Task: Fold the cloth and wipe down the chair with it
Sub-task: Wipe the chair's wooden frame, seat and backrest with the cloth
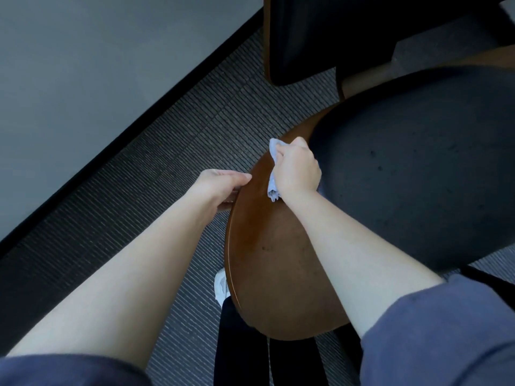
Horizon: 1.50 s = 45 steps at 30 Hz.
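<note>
Wiping step, seen from the head camera. The cloth [274, 150], pale and bunched into a wad, not visibly a neat fold, is clamped in the right hand [298, 169]. Its ends show beyond the fingers on the far side and below the heel of the hand on the near side. The hand presses the cloth against the brown wooden shell [267, 246] of the chair [284, 288], close to where the wood meets the dark upholstered cushion [418, 168] on the right.

The left hand [220, 186] lies just left of the right hand, apart from it. It grips the left edge of the wooden shell, thumb on top and fingers curled beneath, apparently steadying the chair.

Judged stage: folding is done and wiping is under way, with the cloth at the far part of the shell. The next move likely calls for a stroke drawn toward the near end, with steady pressure and the left-hand brace maintained.

Ribbed grey carpet [167, 151] lies beneath, and a white shoe [221, 285] shows beside the shell.
</note>
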Each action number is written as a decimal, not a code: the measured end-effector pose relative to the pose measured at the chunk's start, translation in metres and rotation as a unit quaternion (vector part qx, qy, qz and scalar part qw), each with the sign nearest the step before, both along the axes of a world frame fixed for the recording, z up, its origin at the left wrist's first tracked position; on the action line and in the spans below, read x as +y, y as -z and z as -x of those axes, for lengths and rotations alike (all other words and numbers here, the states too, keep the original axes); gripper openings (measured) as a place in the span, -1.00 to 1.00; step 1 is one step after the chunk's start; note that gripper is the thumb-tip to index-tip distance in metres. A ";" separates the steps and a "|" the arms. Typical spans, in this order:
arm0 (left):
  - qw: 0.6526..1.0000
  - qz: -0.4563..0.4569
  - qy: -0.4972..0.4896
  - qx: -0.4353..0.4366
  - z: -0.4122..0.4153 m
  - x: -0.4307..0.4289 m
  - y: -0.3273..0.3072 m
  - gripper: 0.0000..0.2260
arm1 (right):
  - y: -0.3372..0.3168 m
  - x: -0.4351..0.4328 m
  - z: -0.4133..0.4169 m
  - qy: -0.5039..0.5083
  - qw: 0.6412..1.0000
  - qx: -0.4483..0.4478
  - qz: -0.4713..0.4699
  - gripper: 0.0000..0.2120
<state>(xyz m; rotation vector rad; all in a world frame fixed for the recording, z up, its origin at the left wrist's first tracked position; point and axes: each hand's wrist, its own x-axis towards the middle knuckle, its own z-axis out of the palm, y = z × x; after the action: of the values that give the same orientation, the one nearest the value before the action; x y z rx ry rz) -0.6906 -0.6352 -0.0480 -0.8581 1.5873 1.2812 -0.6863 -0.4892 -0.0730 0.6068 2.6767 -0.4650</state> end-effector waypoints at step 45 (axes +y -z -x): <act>0.996 0.013 0.083 -0.018 0.056 0.033 0.046 -0.94 | 0.077 0.194 0.126 -0.289 0.957 0.006 0.025 -0.82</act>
<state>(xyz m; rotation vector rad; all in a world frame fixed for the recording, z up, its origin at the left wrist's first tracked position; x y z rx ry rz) -0.7470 -0.6021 -0.0945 -0.7439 1.6155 1.1229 -0.8122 -0.2956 -0.1499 -0.2038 2.6713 -0.3634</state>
